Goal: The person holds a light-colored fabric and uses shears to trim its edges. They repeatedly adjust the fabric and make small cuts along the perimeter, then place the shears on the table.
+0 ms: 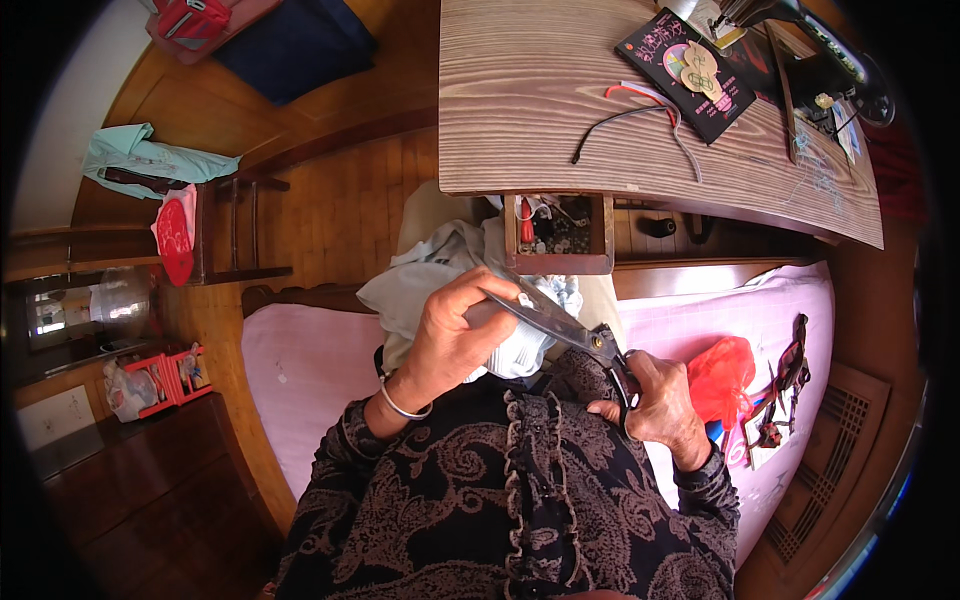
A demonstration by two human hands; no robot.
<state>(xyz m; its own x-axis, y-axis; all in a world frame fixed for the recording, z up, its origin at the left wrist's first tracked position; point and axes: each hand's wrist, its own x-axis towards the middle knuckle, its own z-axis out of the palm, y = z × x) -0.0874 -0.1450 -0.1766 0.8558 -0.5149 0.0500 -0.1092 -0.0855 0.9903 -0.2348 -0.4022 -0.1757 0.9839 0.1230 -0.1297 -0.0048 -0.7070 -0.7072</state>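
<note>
My right hand [652,397] is closed around the handles of large metal scissors [592,341], whose partly spread blades point up and left. Near the blade tips, my left hand [469,322] pinches something small and pale, perhaps a button or thread, between thumb and fingers; what exactly it is cannot be told. Light-coloured cloth [420,285], partly pale blue and white, lies over my lap beneath both hands. Just beyond it, an open small drawer [559,262] holds a red-handled tool [526,225] and many small buttons or similar pieces.
A wood-grain table [525,112] stands ahead, bearing a black book [675,67], cords [637,112] and a sewing machine [817,37]. On the pink-covered bed [315,375] around me lies a red plastic bag [720,375]. A wooden chair [232,225] with clothes stands at the left.
</note>
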